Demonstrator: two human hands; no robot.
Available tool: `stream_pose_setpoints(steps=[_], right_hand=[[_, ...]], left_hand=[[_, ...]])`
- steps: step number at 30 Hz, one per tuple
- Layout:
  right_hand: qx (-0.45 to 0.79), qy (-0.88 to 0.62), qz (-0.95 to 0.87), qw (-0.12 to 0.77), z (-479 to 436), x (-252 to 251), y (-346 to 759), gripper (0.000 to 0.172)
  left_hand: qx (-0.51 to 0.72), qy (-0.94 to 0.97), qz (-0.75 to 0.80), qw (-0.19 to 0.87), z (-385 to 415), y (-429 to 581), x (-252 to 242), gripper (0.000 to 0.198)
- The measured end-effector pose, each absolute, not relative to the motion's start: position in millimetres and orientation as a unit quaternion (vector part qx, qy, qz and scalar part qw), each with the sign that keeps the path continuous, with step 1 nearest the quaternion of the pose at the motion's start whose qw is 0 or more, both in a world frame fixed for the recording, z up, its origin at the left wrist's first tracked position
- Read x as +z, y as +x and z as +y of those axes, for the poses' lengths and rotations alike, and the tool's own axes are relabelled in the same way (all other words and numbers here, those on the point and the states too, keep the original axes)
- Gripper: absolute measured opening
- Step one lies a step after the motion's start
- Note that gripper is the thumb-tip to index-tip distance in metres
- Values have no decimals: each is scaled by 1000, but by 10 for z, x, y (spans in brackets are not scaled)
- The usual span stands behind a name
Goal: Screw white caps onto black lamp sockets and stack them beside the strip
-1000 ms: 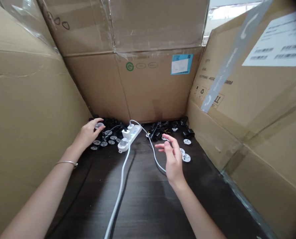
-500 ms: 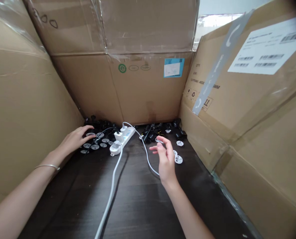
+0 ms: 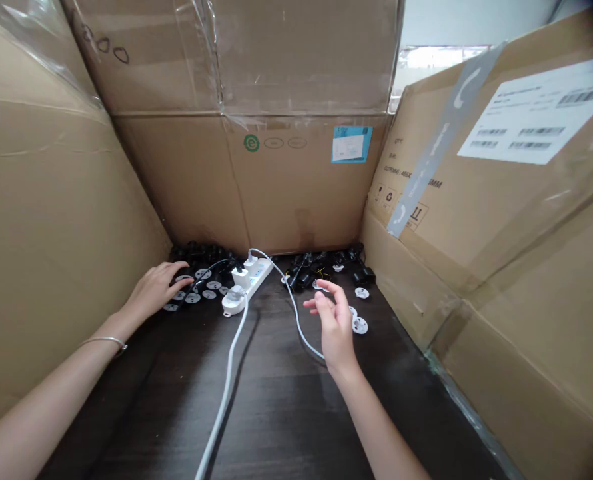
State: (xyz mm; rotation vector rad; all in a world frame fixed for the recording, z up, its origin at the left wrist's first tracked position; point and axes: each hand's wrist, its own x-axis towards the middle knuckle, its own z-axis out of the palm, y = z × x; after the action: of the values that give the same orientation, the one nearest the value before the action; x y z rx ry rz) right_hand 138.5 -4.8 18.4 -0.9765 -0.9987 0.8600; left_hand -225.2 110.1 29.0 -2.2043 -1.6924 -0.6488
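My left hand (image 3: 155, 288) hovers at the left over a cluster of round white discs (image 3: 192, 298) with small dark marks. Its thumb and fingers are apart, and nothing shows between them; it covers some of the discs. On the right, my right hand (image 3: 336, 327) is raised above the dark table, fingers loosely bent and apart, holding nothing visible. Beside and partly behind it lie a few more white discs (image 3: 360, 325). Between the hands stands a white power strip (image 3: 257, 275) with white plugs (image 3: 240, 276) in it.
A thick white cable (image 3: 230, 380) runs from the strip toward me, and a thinner white cord (image 3: 296, 313) passes near my right hand. Black parts (image 3: 196, 252) lie heaped along the back, with more black pieces (image 3: 304, 273) right of the strip. Large cardboard boxes (image 3: 296, 193) enclose three sides.
The camera view has shifted slightly, so the scene sits a little lower and farther right. My left thumb and fingers look somewhat closer together; my right hand keeps nearly the same pose.
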Motion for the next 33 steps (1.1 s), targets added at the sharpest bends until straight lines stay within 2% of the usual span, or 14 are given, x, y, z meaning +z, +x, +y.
stream_pose_setpoints(steps=[11,18,23,26,29,33], right_hand=[[386,-441,-438,682,-47,205,1394,31],[388,-438,-436,683,-19,179,1405,31],[388,-443,-426,687,20,153,1401,32],[360,-455,-399,710,59,140,1430,30],[328,-463,-357,742,89,112,1492,27],[248,-506,-354,746,134,64,1584,27]], left_hand=[[-286,-744,-572,190,1272,-2330,162,41],[-253,-769,-551,203,1304,-2425,211,51],[-243,-760,-570,197,1290,-2443,257,47],[-322,-759,-534,190,1184,-2293,405,46],[-460,-730,-485,142,907,-1861,665,41],[-591,-673,-442,-48,404,-869,854,31]])
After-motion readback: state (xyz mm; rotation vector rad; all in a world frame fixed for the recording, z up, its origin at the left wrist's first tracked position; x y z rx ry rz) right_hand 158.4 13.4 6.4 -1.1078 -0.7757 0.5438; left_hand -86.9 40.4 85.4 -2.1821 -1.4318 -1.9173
